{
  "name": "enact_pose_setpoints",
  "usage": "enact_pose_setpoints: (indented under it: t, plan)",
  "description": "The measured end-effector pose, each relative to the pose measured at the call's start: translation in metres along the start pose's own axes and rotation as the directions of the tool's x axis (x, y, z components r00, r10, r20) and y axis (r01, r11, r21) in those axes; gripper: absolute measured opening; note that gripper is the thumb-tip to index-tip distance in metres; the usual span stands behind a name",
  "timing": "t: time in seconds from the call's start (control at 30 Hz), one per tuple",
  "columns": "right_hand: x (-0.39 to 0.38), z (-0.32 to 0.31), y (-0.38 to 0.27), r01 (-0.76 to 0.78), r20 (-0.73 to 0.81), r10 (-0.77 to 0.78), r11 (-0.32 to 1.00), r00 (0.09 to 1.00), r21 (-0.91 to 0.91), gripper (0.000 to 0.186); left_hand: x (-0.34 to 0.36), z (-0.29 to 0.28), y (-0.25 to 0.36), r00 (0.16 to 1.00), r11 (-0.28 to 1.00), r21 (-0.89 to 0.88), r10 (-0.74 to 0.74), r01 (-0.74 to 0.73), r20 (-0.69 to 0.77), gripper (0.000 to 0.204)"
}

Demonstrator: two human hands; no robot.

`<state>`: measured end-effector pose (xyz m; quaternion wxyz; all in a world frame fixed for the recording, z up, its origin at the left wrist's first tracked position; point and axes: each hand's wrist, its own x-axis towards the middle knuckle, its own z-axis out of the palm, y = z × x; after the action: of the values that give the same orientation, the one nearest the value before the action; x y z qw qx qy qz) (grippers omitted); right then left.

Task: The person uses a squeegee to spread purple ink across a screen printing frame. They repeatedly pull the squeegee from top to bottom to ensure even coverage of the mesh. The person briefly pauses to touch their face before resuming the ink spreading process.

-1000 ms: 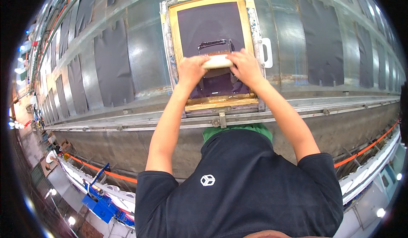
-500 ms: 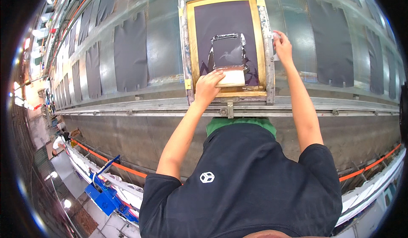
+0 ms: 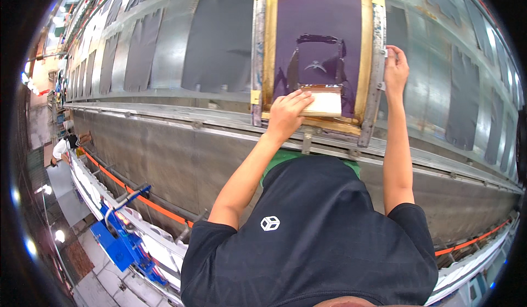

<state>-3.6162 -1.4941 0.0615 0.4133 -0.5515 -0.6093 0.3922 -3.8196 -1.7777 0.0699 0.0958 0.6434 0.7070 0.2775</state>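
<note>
The left grip [image 3: 287, 114] lies over the left end of a cream block [image 3: 325, 103], fingers close together on its upper face; the thumb is hidden, so I cannot tell whether it clamps. The right grip [image 3: 396, 74] is curled round a white handle [image 3: 383, 86] at the right side of a screen frame [image 3: 258, 49]. Both hands were on the block a second ago; half a second ago they were placed much as now.

The block rests at the near end inside the frame, its brown edge [image 3: 321, 88] pointing away from the person. Beyond it, glossy dark smears outline a rectangle on the purple-black screen [image 3: 318, 10], with a pale curved gleam inside. Yellow bands border the screen.

The frame sits farther right in view than half a second ago, and a dark sheet [image 3: 397, 24] shows just beside its right edge, where bare metal lay before. More dark sheets [image 3: 219, 38] line the long metal desk [image 3: 171, 49], edged by a rail [image 3: 219, 121].

The black T-shirt [image 3: 329, 241] bears a white cube-shaped mark [image 3: 270, 223]. Blue equipment [image 3: 118, 246] stands at lower left.
</note>
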Motion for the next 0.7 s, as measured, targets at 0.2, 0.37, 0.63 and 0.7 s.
enact_pose_setpoints:
  t: [0.2, 0.37, 0.63, 0.7]
  plan:
    - [-0.081, 0.170, -0.042, -0.067, 0.029, 0.066, 0.997, 0.997, 0.024, 0.024, -0.047, -0.102, -0.149, 0.999, 0.997, 0.074, -0.027, 0.024, 0.039, 0.056]
    - [-0.121, 0.273, -0.052, -0.020, -0.004, 0.020, 0.999, 1.000, -0.041, 0.022, -0.077, -0.143, -0.240, 0.999, 0.994, 0.107, -0.011, 0.007, 0.035, 0.054]
    - [-0.133, 0.310, -0.054, -0.099, -0.007, 0.099, 0.988, 0.995, -0.115, 0.023, -0.109, -0.174, -0.279, 0.999, 0.989, 0.138, 0.049, -0.051, 0.020, 0.054]
    - [-0.131, 0.312, -0.045, -0.094, -0.019, 0.092, 0.985, 0.996, -0.143, 0.024, -0.122, -0.175, -0.282, 0.993, 0.982, 0.151, 0.108, -0.114, 0.047, 0.053]
